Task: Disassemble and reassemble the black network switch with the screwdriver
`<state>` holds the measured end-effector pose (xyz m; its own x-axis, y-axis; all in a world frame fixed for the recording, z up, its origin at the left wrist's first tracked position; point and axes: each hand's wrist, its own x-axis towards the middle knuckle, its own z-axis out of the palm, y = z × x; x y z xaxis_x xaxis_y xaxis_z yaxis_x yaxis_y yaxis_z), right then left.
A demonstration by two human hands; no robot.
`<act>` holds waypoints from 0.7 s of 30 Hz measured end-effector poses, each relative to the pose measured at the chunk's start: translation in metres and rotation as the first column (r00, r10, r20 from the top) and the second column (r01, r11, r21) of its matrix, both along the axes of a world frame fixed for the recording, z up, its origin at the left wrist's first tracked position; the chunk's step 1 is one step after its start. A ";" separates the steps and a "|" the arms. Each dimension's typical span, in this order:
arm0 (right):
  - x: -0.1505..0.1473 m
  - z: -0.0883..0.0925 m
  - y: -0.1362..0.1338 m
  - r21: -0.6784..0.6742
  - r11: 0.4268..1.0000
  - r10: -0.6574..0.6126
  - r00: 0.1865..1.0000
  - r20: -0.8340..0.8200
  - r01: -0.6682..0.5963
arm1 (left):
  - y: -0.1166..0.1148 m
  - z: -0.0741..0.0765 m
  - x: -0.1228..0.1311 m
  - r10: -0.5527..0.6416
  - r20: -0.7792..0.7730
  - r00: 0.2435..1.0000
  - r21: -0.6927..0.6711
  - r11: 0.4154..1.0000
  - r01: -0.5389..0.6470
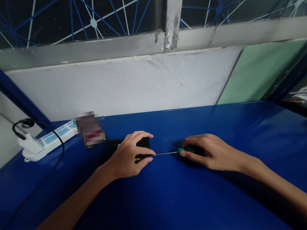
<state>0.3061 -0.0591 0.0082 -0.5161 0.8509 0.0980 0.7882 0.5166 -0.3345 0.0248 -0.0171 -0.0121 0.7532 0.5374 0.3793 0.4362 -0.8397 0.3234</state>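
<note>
My left hand (129, 155) is closed around the edge of a flat black object (144, 143) with a small yellow mark. The fingers cover much of it, and I cannot make out its kind. My right hand (211, 150) grips a screwdriver by its handle (181, 150), which shows green beside the thumb. From there the thin metal shaft (166, 153) points left and ends at my left fingertips, by the black object's edge. Whether the tip sits in a screw is too small to see.
Both forearms pass over the blue table (164, 208). At the back left lie a white power strip (53, 138) with a plugged-in black cable (62, 147) and a blurred, pixelated item (90, 130). A white wall (136, 82) and a green board (255, 69) stand behind.
</note>
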 end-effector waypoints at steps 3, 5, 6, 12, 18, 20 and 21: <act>0.002 -0.002 0.002 0.023 1.000 -0.008 0.999 0.047 0.006 | 0.000 -0.001 0.000 -0.003 -0.018 1.000 -0.001 1.000 0.003; 0.002 -0.004 0.003 0.043 0.999 -0.014 0.998 0.061 0.012 | 0.000 -0.001 0.000 -0.002 -0.028 1.000 0.002 1.000 0.002; 0.002 -0.005 0.003 0.058 0.998 -0.019 0.998 0.052 0.016 | 0.000 -0.001 0.000 -0.002 -0.031 1.000 0.003 1.000 0.002; 0.000 -0.009 0.003 0.008 0.998 -0.068 0.997 -0.029 0.069 | 0.001 -0.002 0.001 0.003 -0.037 0.999 0.001 1.000 -0.003; -0.004 -0.006 -0.001 0.012 0.998 -0.056 0.998 -0.018 0.056 | 0.001 -0.003 0.000 0.002 -0.036 0.999 0.010 1.000 -0.002; -0.003 -0.003 -0.003 0.038 0.997 -0.059 0.998 -0.032 0.060 | 0.002 -0.003 0.000 0.003 -0.033 0.999 0.012 1.000 -0.003; -0.003 -0.002 -0.003 0.042 0.997 -0.057 0.998 -0.038 0.059 | 0.002 -0.003 0.000 0.004 -0.031 0.999 0.013 1.000 -0.003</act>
